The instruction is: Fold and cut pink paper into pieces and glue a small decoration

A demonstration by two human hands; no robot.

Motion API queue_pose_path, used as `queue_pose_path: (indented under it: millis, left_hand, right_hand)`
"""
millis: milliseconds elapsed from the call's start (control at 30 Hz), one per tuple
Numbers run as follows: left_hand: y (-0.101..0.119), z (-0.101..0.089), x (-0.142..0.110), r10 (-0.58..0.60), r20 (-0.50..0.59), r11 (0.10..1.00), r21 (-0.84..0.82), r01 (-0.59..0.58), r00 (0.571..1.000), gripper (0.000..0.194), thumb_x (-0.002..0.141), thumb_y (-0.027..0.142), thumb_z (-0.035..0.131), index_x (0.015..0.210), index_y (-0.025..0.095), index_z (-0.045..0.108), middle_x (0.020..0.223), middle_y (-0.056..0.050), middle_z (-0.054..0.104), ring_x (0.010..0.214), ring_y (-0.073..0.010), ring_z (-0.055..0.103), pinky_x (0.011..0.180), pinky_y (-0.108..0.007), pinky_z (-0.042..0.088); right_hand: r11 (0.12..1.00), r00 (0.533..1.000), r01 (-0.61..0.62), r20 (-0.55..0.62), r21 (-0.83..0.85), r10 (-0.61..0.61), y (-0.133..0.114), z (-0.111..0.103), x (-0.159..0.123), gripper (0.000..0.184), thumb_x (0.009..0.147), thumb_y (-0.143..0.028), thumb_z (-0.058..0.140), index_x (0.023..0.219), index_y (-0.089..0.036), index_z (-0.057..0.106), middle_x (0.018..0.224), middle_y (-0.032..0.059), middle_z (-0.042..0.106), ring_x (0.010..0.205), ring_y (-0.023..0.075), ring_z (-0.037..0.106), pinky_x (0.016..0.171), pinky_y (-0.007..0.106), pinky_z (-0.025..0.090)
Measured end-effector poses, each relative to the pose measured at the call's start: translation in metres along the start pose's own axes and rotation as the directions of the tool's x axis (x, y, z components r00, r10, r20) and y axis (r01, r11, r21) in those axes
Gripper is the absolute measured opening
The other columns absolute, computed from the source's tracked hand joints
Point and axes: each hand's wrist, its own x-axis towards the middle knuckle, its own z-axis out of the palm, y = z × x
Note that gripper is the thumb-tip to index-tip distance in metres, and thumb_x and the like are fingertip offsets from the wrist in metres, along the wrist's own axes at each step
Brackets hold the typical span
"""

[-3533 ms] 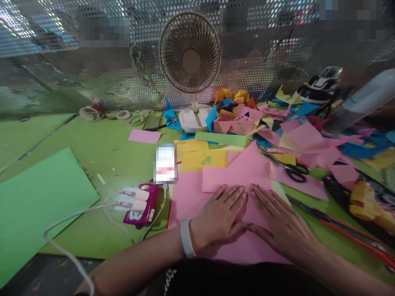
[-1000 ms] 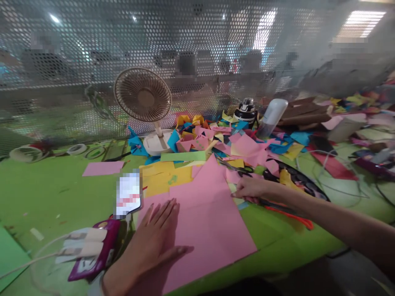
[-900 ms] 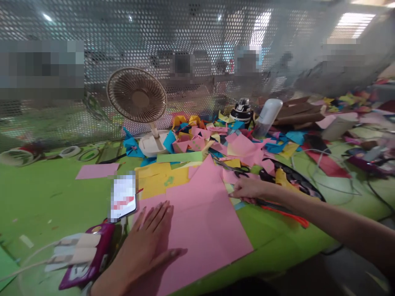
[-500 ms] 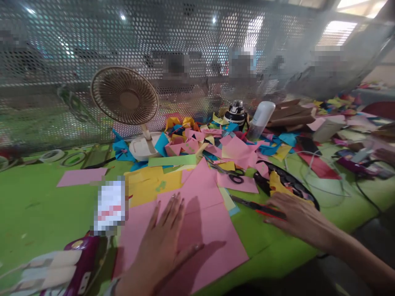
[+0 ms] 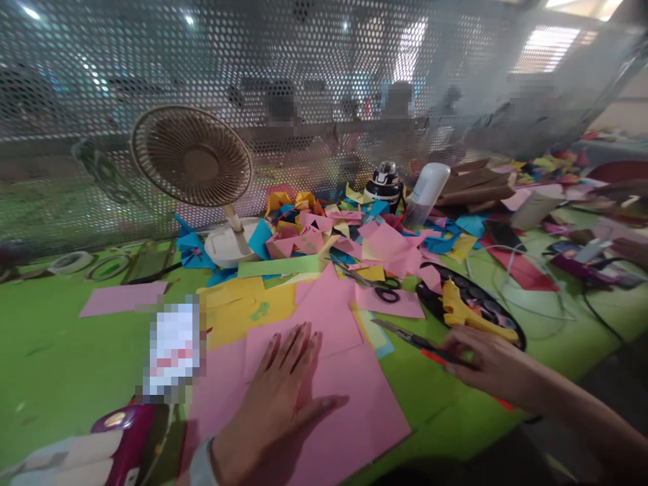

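Note:
My left hand (image 5: 288,378) lies flat on pink paper, its fingers stretched out and the thumb spread to the right. Under it a smaller pink sheet (image 5: 334,331) rests on a large pink sheet (image 5: 354,412). My right hand (image 5: 486,358) is closed around the orange-and-black handles of a pair of scissors (image 5: 405,335); their blades point left, toward the paper. Just behind that hand, a yellow glue gun (image 5: 470,317) lies in a round black tray (image 5: 516,324) with paper scraps. A second pair of scissors (image 5: 387,293) lies on pink paper farther back.
A desk fan (image 5: 197,165) stands at back left before a perforated metal screen (image 5: 304,40). Heaped coloured paper (image 5: 314,236), a black bottle (image 5: 385,183) and a white-capped bottle (image 5: 428,192) fill the back. Purple power strips (image 5: 129,432) sit at left and right; tape rolls (image 5: 109,266) lie left.
My right hand has lifted the scissors and turned slightly, uncovering more of the glue gun. My left hand has slid a little to the right on the pink paper. The view has shifted slightly.

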Motion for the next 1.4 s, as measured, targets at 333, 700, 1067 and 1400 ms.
queue_pose_path:
  millis: [333, 700, 1067, 1400]
  left_hand:
    - [0.007, -0.003, 0.001, 0.033, -0.032, 0.999, -0.028, -0.034, 0.999, 0.085, 0.082, 0.073, 0.032, 0.148, 0.023, 0.012, 0.151, -0.01, 0.022, 0.136, -0.0333, 0.024, 0.109, -0.053, 0.017]
    - [0.006, -0.002, 0.0, 0.046, -0.023, 0.999, -0.026, -0.047, 0.999, 0.084, 0.083, 0.072, 0.032, 0.147, 0.021, 0.013, 0.151, -0.01, 0.022, 0.136, -0.0326, 0.024, 0.109, -0.052, 0.016]
    - [0.007, 0.001, 0.0, 0.043, -0.015, 0.999, -0.025, -0.043, 0.999, 0.082, 0.084, 0.071, 0.031, 0.148, 0.022, 0.013, 0.152, -0.01, 0.02, 0.137, -0.0316, 0.022, 0.11, -0.052, 0.013]
    - [0.009, -0.007, 0.002, 0.036, 0.051, 0.999, -0.042, -0.034, 0.998, 0.081, 0.083, 0.071, 0.033, 0.147, 0.023, 0.017, 0.153, -0.01, 0.016, 0.138, -0.0309, 0.018, 0.11, -0.053, 0.014]
  right_hand:
    - [0.885, 0.85, 0.25, -0.349, -0.393, -0.395, -0.029, 0.034, 0.058, 0.032, 0.093, -0.016, 0.037, 0.12, -0.014, 0.053, 0.114, 0.0138, 0.062, 0.108, 0.0263, 0.057, 0.091, 0.042, 0.049]
    - [0.851, 0.837, 0.228, -0.351, -0.473, -0.42, -0.004, 0.043, 0.062, 0.044, 0.088, -0.004, 0.036, 0.128, -0.015, 0.051, 0.12, 0.0127, 0.059, 0.112, 0.0254, 0.053, 0.096, 0.042, 0.047]
    - [0.848, 0.814, 0.418, -0.281, -0.327, -0.509, -0.014, 0.039, 0.04, 0.037, 0.093, -0.012, 0.038, 0.127, -0.016, 0.05, 0.118, 0.012, 0.06, 0.11, 0.0228, 0.054, 0.093, 0.04, 0.048]
    - [0.858, 0.822, 0.473, -0.251, -0.201, -0.511, -0.01, 0.043, 0.035, 0.034, 0.094, -0.016, 0.038, 0.125, -0.021, 0.053, 0.118, 0.0094, 0.06, 0.112, 0.0221, 0.053, 0.094, 0.041, 0.047]
